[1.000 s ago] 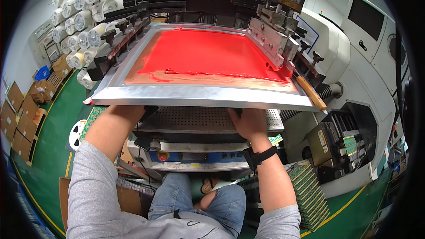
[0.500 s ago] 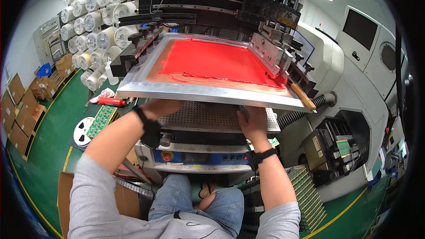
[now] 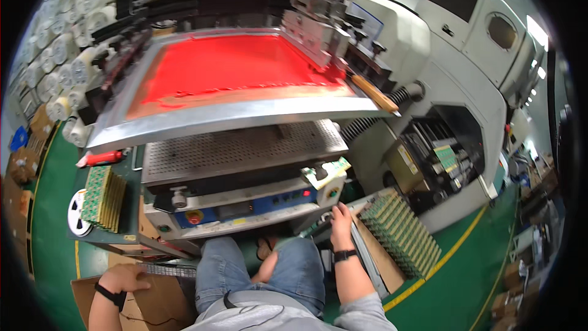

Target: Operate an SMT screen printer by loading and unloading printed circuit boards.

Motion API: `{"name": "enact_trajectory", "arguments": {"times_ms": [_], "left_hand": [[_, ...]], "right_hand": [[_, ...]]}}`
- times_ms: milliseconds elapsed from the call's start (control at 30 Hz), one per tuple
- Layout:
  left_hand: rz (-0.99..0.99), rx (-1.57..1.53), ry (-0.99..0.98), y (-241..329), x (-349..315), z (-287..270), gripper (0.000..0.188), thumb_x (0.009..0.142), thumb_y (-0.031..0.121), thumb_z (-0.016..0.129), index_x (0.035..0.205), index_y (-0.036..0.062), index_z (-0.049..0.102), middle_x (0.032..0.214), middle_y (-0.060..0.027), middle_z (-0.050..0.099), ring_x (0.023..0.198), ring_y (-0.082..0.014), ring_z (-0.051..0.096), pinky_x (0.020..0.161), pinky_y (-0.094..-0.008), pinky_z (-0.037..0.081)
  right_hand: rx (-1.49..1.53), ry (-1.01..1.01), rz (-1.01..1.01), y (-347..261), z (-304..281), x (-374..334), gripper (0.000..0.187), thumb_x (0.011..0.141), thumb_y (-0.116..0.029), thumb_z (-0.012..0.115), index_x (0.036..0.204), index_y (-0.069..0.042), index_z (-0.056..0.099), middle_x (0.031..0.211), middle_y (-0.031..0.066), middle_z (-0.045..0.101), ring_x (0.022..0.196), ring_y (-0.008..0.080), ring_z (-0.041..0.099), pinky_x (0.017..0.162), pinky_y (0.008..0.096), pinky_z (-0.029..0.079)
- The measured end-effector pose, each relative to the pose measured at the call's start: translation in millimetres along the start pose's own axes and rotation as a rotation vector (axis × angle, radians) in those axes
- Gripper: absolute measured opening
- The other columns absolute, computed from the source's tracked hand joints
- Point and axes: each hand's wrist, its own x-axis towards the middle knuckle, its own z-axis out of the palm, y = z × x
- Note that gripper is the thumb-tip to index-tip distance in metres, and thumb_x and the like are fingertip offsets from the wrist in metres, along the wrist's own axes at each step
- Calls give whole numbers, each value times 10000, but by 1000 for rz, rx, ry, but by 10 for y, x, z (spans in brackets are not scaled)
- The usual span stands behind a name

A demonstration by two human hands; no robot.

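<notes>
My left hand (image 3: 125, 278), fingers loosely spread and empty, is above an open cardboard box (image 3: 160, 300) at the lower left. My right hand (image 3: 341, 224) is raised at the front right, beside the metal edge of a side stand; its fingers are loosely bent and nothing shows in them. Ahead is a screen-printing frame (image 3: 239, 114) with bright red ink (image 3: 226, 64) spread over its mesh. Beneath it lies a perforated metal plate (image 3: 245, 150), with no hand touching it. A green and white board piece (image 3: 327, 173) rests at the machine's front right corner.
Green circuit boards (image 3: 104, 199) stand in a row on the left side table, near a white reel (image 3: 78, 213) and a red bottle (image 3: 103, 158). More boards (image 3: 401, 233) stand at right. A wooden-handled spatula (image 3: 375, 94) lies on the frame's right corner.
Both hands have come off the perforated plate and out from under the frame. The left went down to the cardboard box, the right down to the side stand. My view has swung right.
</notes>
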Motion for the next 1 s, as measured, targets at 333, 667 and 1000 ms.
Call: {"name": "enact_trajectory", "arguments": {"times_ms": [333, 667, 1000], "left_hand": [[169, 164, 368, -459, 374, 513, 371, 721, 374, 746, 976, 105, 766, 920, -148, 742, 901, -364, 691, 842, -467, 551], [187, 97, 324, -351, 31, 95, 271, 725, 316, 695, 871, 100, 768, 839, -144, 728, 830, -349, 693, 783, -453, 564], [101, 74, 322, -211, -616, -679, 262, 729, 312, 692, 860, 98, 765, 839, -125, 726, 841, -347, 693, 788, -449, 562]], "right_hand": [[-138, -88, -141, 126, 205, 296, 606, 1019, -128, 567, 1556, 14, 325, 1589, 200, 402, 1467, 298, 392, 1193, 373, 313], [-171, -81, -158, -274, 149, 154, 537, 1010, -121, 562, 1508, 0, 400, 1446, 202, 553, 1326, 282, 550, 1084, 370, 446], [484, -220, 304, -1497, 605, -218, 203, 1040, -244, 578, 1176, -93, 578, 940, 58, 680, 812, 173, 645, 720, 335, 539]]}}
